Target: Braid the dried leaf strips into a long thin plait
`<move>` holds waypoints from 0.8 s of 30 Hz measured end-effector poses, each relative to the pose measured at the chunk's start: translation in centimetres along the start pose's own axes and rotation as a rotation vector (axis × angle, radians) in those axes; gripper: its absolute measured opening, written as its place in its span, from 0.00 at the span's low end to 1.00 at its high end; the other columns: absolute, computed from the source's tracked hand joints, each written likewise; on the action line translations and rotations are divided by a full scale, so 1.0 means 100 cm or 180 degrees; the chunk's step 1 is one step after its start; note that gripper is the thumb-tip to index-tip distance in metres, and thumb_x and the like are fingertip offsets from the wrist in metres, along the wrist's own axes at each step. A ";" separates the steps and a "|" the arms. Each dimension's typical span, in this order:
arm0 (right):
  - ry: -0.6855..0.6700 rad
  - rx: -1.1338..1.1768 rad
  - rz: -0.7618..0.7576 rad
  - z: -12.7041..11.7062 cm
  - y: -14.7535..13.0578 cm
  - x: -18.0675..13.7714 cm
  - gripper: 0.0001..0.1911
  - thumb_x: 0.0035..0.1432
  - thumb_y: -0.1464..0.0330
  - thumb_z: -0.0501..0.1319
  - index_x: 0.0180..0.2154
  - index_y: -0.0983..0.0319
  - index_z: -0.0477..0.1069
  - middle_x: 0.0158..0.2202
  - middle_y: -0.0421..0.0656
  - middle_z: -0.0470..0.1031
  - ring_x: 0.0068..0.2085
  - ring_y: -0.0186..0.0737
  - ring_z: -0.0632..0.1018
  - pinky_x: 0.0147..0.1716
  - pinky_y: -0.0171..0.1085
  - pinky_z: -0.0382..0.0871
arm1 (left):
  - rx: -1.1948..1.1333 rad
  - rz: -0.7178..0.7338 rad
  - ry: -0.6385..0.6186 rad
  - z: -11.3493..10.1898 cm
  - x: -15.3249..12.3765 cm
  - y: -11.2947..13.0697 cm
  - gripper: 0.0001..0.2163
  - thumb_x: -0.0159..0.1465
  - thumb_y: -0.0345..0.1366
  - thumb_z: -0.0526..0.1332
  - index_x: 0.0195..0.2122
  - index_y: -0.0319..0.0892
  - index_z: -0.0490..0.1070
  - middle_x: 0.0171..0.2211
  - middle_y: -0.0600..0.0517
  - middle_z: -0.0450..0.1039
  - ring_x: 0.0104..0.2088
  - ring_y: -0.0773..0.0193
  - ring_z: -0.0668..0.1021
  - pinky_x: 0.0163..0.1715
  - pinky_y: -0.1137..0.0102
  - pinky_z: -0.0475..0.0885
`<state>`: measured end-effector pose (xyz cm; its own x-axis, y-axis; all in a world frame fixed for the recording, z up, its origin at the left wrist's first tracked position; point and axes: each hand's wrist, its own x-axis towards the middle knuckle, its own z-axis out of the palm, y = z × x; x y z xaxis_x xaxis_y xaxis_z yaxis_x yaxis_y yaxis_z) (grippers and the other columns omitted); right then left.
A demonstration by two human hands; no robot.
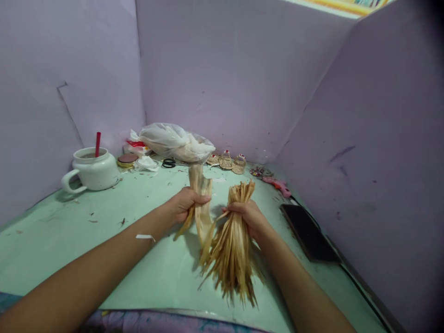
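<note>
My left hand (pixel 187 202) is closed around a few wide, pale dried leaf strips (pixel 203 217), their lower ends hanging toward the table. Beside it, my right hand (pixel 250 216) grips a thick bundle of dried leaf strips (pixel 234 249) near its top. The bundle's frayed lower ends fan out over the green tabletop, and the two sets of strips meet or overlap near the left of the fan. A small white strip (pixel 144 237) lies across my left forearm.
A white mug (pixel 95 171) with a red stick stands at left. Along the back are a white plastic bag (pixel 173 141), black-handled scissors (pixel 169 163) and small woven baskets (pixel 226 162). A pink glue gun (pixel 277 185) and a dark phone-like slab (pixel 310 232) lie at right, near a cable.
</note>
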<state>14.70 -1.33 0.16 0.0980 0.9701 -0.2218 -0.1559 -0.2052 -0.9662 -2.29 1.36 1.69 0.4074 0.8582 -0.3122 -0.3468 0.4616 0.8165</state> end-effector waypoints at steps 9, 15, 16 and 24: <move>0.0514 0.0773 0.0024 -0.058 -0.024 0.029 0.05 0.38 0.78 0.58 0.19 0.64 0.64 0.14 0.38 0.69 0.16 0.31 0.70 0.17 0.30 0.67 | -0.0006 -0.0323 0.0220 -0.056 0.007 0.057 0.05 0.50 0.20 0.56 0.25 0.35 0.66 0.15 0.50 0.68 0.12 0.70 0.69 0.10 0.79 0.66; 0.0213 0.0995 0.0160 -0.048 -0.026 0.021 0.06 0.39 0.74 0.62 0.21 0.64 0.65 0.14 0.36 0.67 0.17 0.30 0.70 0.18 0.30 0.67 | 0.0084 -0.0292 0.0337 -0.032 0.005 0.035 0.09 0.46 0.24 0.62 0.30 0.33 0.69 0.20 0.46 0.73 0.21 0.59 0.76 0.25 0.64 0.74; 0.0046 0.0959 0.0226 -0.039 -0.022 0.017 0.06 0.39 0.73 0.63 0.22 0.64 0.65 0.14 0.37 0.68 0.17 0.31 0.70 0.19 0.31 0.67 | 0.0149 -0.0224 0.0303 -0.022 0.003 0.026 0.11 0.44 0.25 0.64 0.30 0.32 0.69 0.20 0.46 0.73 0.21 0.59 0.76 0.26 0.63 0.74; -0.0886 0.0666 0.0148 0.013 0.006 -0.012 0.15 0.31 0.69 0.69 0.26 0.65 0.70 0.18 0.38 0.70 0.19 0.33 0.70 0.24 0.35 0.67 | 0.0076 0.0290 -0.0148 0.019 -0.011 -0.017 0.17 0.37 0.30 0.70 0.29 0.30 0.71 0.23 0.44 0.73 0.22 0.59 0.75 0.27 0.63 0.72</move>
<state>13.24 -2.43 -0.02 -0.1811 0.9644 -0.1928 -0.3549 -0.2469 -0.9017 -0.52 -0.78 1.56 0.4140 0.8848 -0.2138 -0.3641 0.3762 0.8520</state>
